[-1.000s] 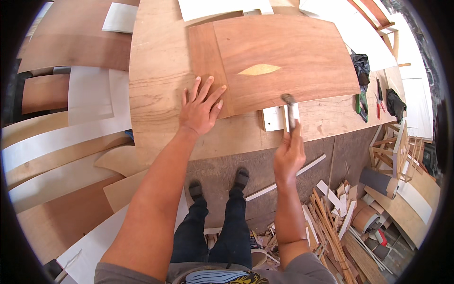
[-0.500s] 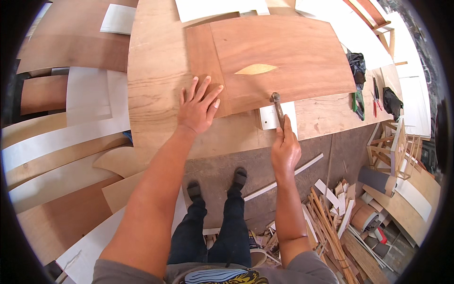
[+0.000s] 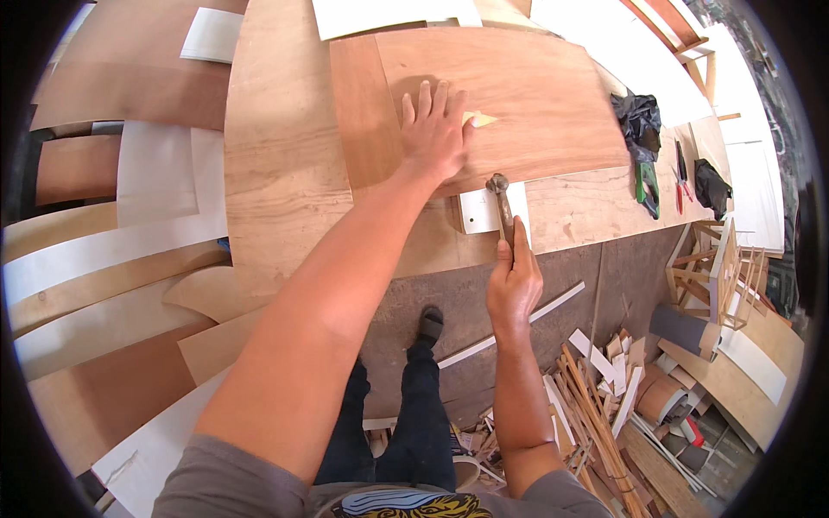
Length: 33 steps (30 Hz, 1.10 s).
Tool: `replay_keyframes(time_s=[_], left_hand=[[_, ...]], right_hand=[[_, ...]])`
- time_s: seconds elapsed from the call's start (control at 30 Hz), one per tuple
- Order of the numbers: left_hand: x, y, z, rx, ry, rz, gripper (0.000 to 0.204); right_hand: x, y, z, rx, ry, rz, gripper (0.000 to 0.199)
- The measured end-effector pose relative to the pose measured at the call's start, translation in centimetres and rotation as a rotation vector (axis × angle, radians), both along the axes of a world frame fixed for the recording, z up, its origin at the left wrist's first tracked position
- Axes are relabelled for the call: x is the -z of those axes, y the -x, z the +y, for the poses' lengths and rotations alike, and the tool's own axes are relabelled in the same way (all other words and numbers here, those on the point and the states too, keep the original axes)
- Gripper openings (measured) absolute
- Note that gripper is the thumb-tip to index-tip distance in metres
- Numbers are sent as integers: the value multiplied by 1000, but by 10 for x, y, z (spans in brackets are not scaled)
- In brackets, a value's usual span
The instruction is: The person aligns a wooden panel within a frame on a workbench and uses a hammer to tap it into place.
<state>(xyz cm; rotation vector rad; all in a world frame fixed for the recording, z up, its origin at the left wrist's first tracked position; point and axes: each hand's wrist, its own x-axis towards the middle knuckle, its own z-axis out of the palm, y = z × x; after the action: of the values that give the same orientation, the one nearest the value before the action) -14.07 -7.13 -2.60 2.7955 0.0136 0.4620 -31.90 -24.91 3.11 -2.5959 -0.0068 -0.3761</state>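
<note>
My left hand [image 3: 436, 134] lies open on a reddish-brown plywood panel [image 3: 535, 95], fingers spread, with the thumb over part of a pale pointed patch [image 3: 482, 119]. In my right hand [image 3: 513, 276] is a hammer [image 3: 504, 205], gripped by its handle. Its metal head is up by the panel's near edge. Under the hammer a white block [image 3: 477, 212] with a small hole sticks out from beneath the panel. All of this rests on a large wooden worktable [image 3: 285, 164].
Green-handled clamp [image 3: 647, 188], red-handled pliers [image 3: 682, 186] and black plastic bags [image 3: 637, 123] lie toward the table's right end. White boards [image 3: 393, 15] sit at the back. Stacked sheets [image 3: 164, 173] fill the left. Scrap wood strips [image 3: 596, 423] are heaped on the floor at right.
My left hand has slid right across the panel, from its left strip onto the pale patch. My right hand and the hammer have shifted slightly left and down.
</note>
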Motion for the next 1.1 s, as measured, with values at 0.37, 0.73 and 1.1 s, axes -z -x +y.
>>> replay_keyframes(time_s=[0.37,0.73,1.1], left_hand=[[3,11,-10,-3,-9,235,58],[10,9,-9,-14,-69,175,56],[6,10,-13,-2,-41,178,54]], right_hand=[[10,-4,-8,-12,-55,5,45],[7,-9,-5,-89,-67,-290,49],[2,-12,-7,-49,23,-163,45]])
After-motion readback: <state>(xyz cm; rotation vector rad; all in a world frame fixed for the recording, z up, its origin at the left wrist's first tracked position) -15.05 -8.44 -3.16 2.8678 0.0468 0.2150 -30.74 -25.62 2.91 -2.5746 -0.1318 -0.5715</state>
